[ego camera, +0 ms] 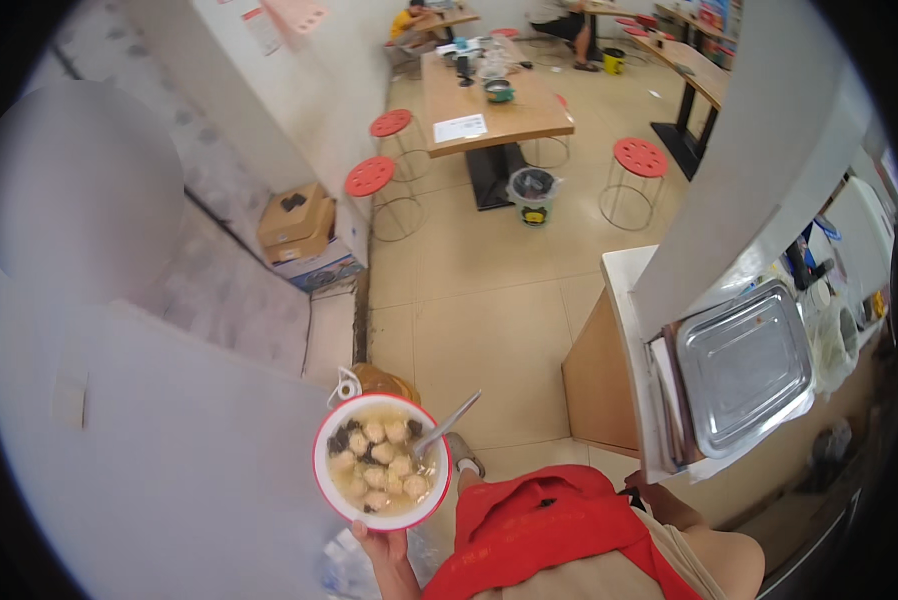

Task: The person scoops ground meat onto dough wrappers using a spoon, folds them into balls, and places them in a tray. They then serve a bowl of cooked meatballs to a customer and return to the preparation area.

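Note:
Low in the view, my left hand (383,541) holds up a white bowl with a red rim (329,495), with fingers and thumb at its near edge. In the bowl is a pale broth with several meatballs (374,478) and dark pieces that look like seaweed or fungus (339,440). A metal spoon (458,415) leans out over the bowl's right side. My right hand (635,481) hangs low at my right side, close to the counter's near end; its fingers are mostly hidden. A red apron (524,525) covers my front.
At right stands a counter (623,289) with a metal tray (749,367) beside a pillar (764,165). Ahead are a wooden table (524,124), red stools (640,157) and a bin (533,206). Cardboard boxes (299,221) line the left wall. A jug (389,381) stands beyond the bowl. Two people sit farther back.

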Demonstrator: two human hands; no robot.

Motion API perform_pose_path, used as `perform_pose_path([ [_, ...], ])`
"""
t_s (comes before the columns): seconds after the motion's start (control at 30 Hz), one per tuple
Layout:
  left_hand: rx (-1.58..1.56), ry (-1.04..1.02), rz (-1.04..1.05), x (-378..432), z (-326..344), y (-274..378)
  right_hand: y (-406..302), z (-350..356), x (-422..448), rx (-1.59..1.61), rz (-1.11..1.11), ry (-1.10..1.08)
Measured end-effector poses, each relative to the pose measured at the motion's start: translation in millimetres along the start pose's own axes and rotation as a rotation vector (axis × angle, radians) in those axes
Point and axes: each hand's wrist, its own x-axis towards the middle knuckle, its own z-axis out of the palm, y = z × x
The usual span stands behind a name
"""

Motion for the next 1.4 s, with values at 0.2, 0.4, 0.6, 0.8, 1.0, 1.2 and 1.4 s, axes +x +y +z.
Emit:
perform_pose_path([
  [0.2, 0.111, -0.251, -0.303, 185.9, 41.5, 15.1, -63.3, 86.2, -39.4, -0.214, 0.309, 0.049],
  [0.4, 0.23, -0.324, -0.523, 349.3, 106.3, -3.6, -264.4, 156.0, -36.4, -0.066, -0.089, 0.351],
  [0.6, 0.273, -0.536, -0.699, 494.2, 205.8, -92.2, -553.6, 113.0, -31.9, 0.148, -0.484, 0.31],
  [0.8, 0.309, -0.614, -0.77, 577.3, 327.0, -197.1, -700.5, 4.7, -20.4, 0.336, -0.57, 0.431],
  [1.0, 0.304, -0.728, -0.916, 647.1, 434.8, -324.0, -731.0, -85.8, 43.5, 0.492, -0.522, 0.57],
  [1.2, 0.311, -0.814, -1.042, 697.7, 537.5, -473.7, -735.1, -198.0, 109.6, 0.63, -0.374, 0.675],
  [1.4, 0.368, -0.85, -1.182, 707.9, 653.9, -614.6, -733.5, -327.5, 131.3, 0.552, -0.172, 0.782],
])
